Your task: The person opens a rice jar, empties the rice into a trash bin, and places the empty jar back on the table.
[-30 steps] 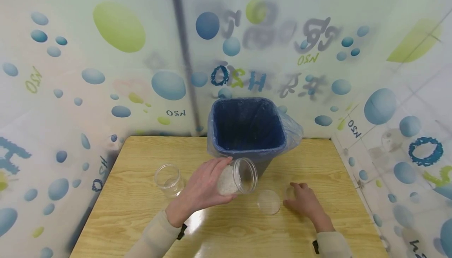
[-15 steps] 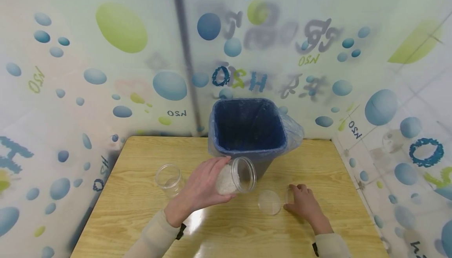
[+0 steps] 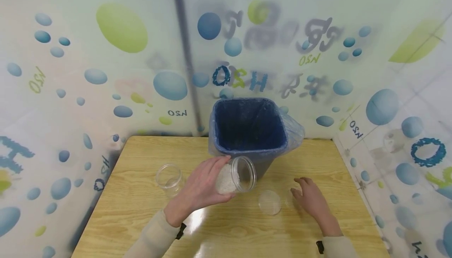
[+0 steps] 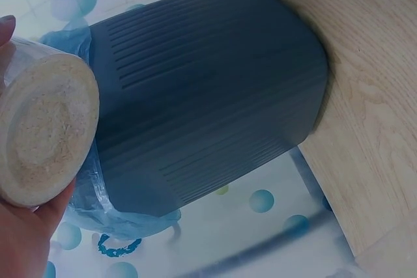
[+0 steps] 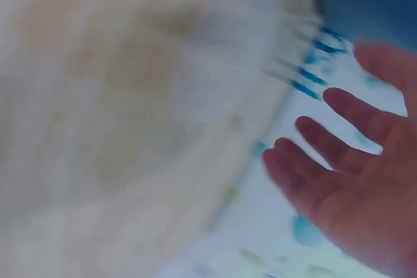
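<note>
My left hand [image 3: 201, 183] grips a clear jar [image 3: 226, 180] part filled with white, rice-like grains. Tilted well over on its side, the jar has its lidless mouth facing right, in front of the bin. Its round base [image 4: 49, 128] shows the grains through it in the left wrist view. My right hand [image 3: 313, 203] hovers over the right of the table with fingers apart and holding nothing. Beside its fingertips lies a faint clear lid [image 3: 290, 200]. Another clear round lid [image 3: 270, 202] lies flat further left. An upright clear jar [image 3: 168, 180] stands left of my left hand.
A dark bin [image 4: 215, 96] lined with a blue bag [image 3: 294, 132] stands at the back middle of the wooden table [image 3: 141, 218]. Walls with blue and green dots close in the back and both sides.
My right hand has let go of the clear lid at its fingertips and moved a little to the right, fingers spreading. The left hand and the tilted jar have hardly moved.
</note>
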A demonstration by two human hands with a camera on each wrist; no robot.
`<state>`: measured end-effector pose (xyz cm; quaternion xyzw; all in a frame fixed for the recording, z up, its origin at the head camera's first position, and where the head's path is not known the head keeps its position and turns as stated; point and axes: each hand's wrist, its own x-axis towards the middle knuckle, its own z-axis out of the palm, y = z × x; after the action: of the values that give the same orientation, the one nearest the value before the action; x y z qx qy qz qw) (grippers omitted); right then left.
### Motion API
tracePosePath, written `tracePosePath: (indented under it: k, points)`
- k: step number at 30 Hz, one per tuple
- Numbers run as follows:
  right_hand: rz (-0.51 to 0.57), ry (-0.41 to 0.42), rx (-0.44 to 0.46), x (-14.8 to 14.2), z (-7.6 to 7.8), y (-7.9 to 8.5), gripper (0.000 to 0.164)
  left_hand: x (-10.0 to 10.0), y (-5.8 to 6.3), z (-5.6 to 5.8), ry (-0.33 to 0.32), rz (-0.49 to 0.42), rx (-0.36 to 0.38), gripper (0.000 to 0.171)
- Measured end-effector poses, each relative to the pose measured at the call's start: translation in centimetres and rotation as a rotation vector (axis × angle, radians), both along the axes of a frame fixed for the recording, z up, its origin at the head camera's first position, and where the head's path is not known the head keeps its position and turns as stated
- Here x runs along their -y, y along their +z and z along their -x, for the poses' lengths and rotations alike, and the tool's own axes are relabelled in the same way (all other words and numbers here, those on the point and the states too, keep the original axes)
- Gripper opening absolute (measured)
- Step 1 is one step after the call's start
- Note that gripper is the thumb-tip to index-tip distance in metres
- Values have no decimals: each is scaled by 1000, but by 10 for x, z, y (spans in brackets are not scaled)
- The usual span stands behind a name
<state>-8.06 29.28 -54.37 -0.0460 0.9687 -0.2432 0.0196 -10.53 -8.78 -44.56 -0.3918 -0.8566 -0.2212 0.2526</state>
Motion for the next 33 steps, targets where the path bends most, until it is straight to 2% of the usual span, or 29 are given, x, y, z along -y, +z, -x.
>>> tracePosePath:
  k: [4, 9, 12, 15, 19, 23, 28, 30, 33]
  points:
    - [67, -43, -248, 5, 3, 38, 28, 1, 0, 0, 5, 2, 2, 104]
    - [182, -104, -556, 17, 7, 83, 24, 1, 1, 0, 6, 6, 11, 102]
    - [221, -98, -694, 25, 12, 103, 24, 1, 1, 1, 6, 2, 13, 103]
    - [229, -67, -763, 34, 21, 117, 28, 1, 1, 2, 7, 0, 10, 104]
    - [242, -52, -737, 40, 38, 126, 30, 1, 1, 2, 5, -1, 9, 104]
    - [259, -57, -586, 44, 52, 129, 33, 1, 1, 2, 8, 3, 15, 104]
    - [284, -79, -359, 48, 59, 127, 47, 1, 1, 1, 16, 8, 13, 104]
    - [304, -83, -315, 49, 60, 126, 50, 1, 2, 1, 19, 10, 11, 104]
    - [334, -94, -298, 50, 61, 124, 51, 1, 2, 1, 21, 8, 9, 104]
